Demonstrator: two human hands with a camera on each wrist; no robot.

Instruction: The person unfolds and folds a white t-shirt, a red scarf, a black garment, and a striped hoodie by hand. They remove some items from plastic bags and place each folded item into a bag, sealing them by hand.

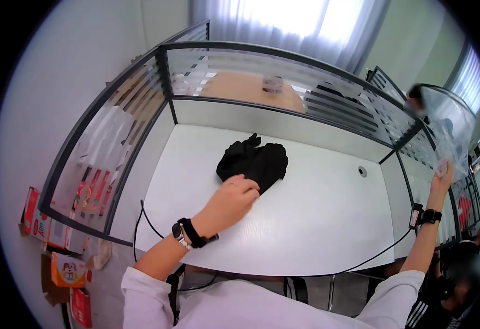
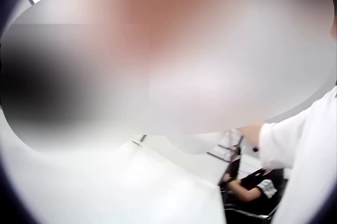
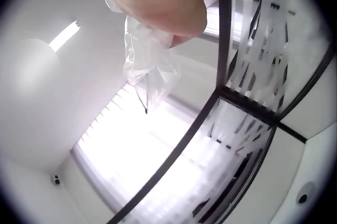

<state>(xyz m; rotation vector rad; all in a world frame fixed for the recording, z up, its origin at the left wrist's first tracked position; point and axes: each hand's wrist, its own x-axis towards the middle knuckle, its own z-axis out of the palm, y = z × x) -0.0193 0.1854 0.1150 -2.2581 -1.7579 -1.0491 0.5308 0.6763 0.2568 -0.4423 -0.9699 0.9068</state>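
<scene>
A crumpled black cloth item (image 1: pixel 262 162) lies on the white desk (image 1: pixel 316 208). At its near edge is my left hand (image 1: pixel 228 204), with loosely bent fingers overlapping the cloth in the head view. The left wrist view is mostly blurred and hides what lies under those fingers. Out to the right, my raised right hand (image 1: pixel 443 178) grips a clear plastic bag (image 1: pixel 452 137) above the side partition. Part of this bag (image 3: pixel 150 68) hangs from the right hand (image 3: pixel 163 3) in the right wrist view.
Dark-framed partitions (image 1: pixel 278 55) with striped clear panels enclose the desk's back and sides. A black cable (image 1: pixel 380 255) runs from the right wrist across the front edge. Colourful boxes (image 1: pixel 68 270) stand on the floor at left. Another person (image 1: pixel 459 274) sits at lower right.
</scene>
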